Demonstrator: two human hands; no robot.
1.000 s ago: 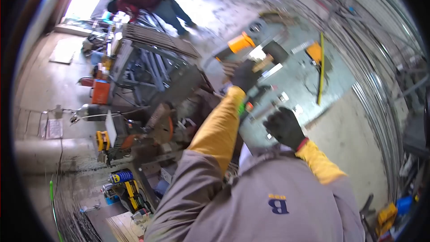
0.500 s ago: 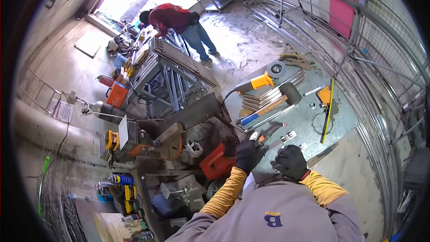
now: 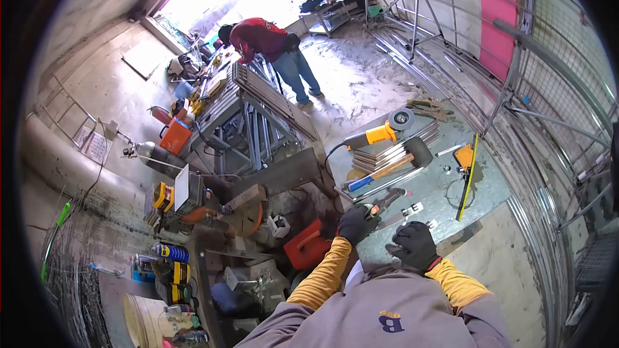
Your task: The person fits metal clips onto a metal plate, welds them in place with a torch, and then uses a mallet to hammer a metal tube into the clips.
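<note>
My left hand (image 3: 356, 224), in a dark glove, is closed at the near left edge of the metal-topped table (image 3: 445, 183). By its fingertips is a small orange-and-white part (image 3: 372, 210); what the fingers hold I cannot make out. A dark tool with a reddish tip (image 3: 391, 198) lies just beyond. My right hand (image 3: 414, 245), also gloved, has its fingers curled over the near edge, and their inner side is hidden. Small shiny metal pieces (image 3: 412, 209) lie in front of it, beside a flat strip.
On the table lie an angle grinder (image 3: 374, 135), a hammer with a blue grip (image 3: 380, 173), metal bars, a yellow tape measure (image 3: 465, 154) and pliers. A red case (image 3: 309, 245) stands left. A person in red (image 3: 258, 37) bends over another bench.
The whole view has shifted, so the table sits slightly lower. My left hand has turned, and the pale patch at its fingertip no longer shows. My right hand stays near the same edge.
</note>
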